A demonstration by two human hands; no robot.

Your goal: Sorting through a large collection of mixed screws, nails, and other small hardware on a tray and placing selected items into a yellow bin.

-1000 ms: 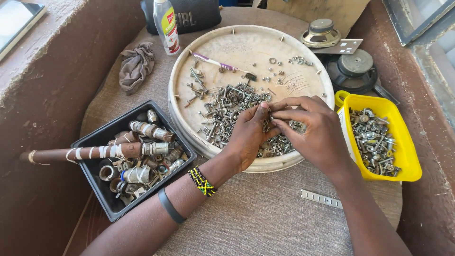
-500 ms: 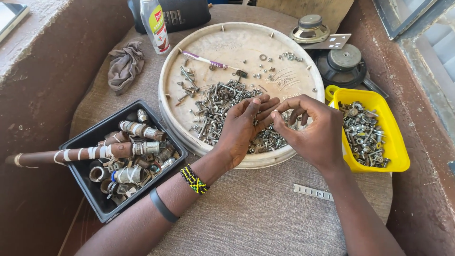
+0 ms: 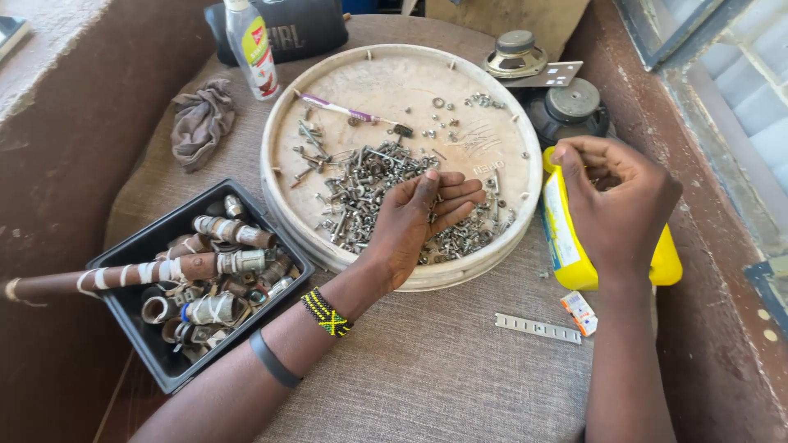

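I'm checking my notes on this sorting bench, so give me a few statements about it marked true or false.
1. The left hand rests on the heap of screws in the round tray. True.
2. The right hand is over the black bin. False: it hovers over the yellow bin.
3. The black bin holds pipe fittings. True.
4. The grey rag lies inside the round tray. False: it lies on the cloth beside it.

Bare cloth point(image 3: 427, 361) lies open in front; black bin point(image 3: 148, 361), round tray point(image 3: 283, 123) and yellow tub point(image 3: 566, 254) crowd the rest.
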